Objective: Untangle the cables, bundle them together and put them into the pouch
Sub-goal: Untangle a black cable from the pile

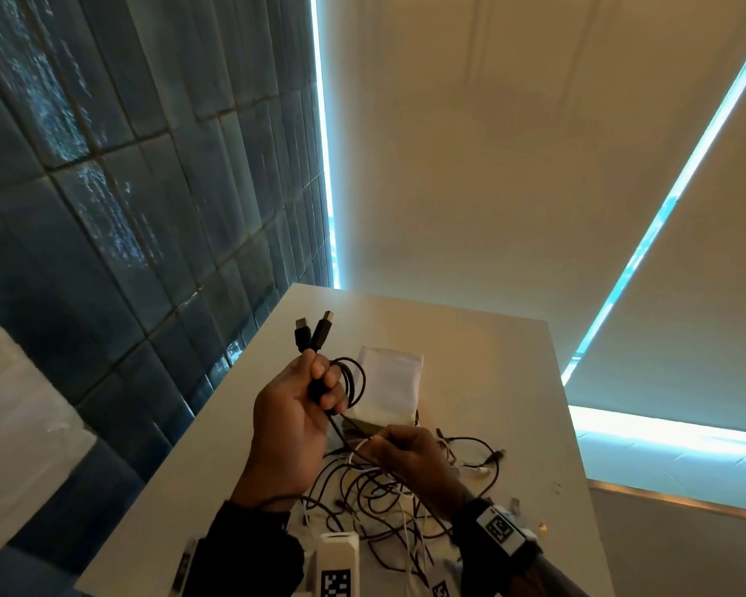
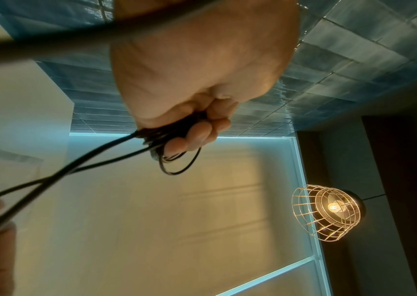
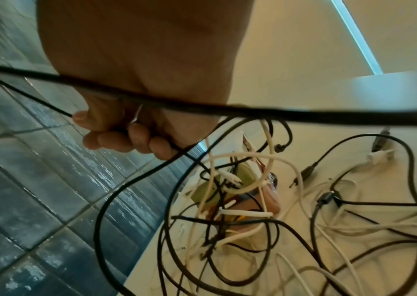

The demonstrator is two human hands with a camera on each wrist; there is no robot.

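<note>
Above a white table (image 1: 513, 381), the left hand (image 1: 291, 407) grips a coiled black cable (image 1: 354, 381) near its plugs; the right hand (image 1: 410, 456) pinches its limp, light tail, lifted from the tangle (image 1: 388, 501) beside the pouch (image 1: 390, 387).

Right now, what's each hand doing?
Left hand: grips the coiled black cable.
Right hand: pinches that cable's loose strand.

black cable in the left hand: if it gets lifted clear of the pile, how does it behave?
Probably floppy: the black cable sags in loose loops below the left hand. It likely drags the tangle, since strands cross there. Its two plugs stand up, so the ends seem stiffer.
</note>
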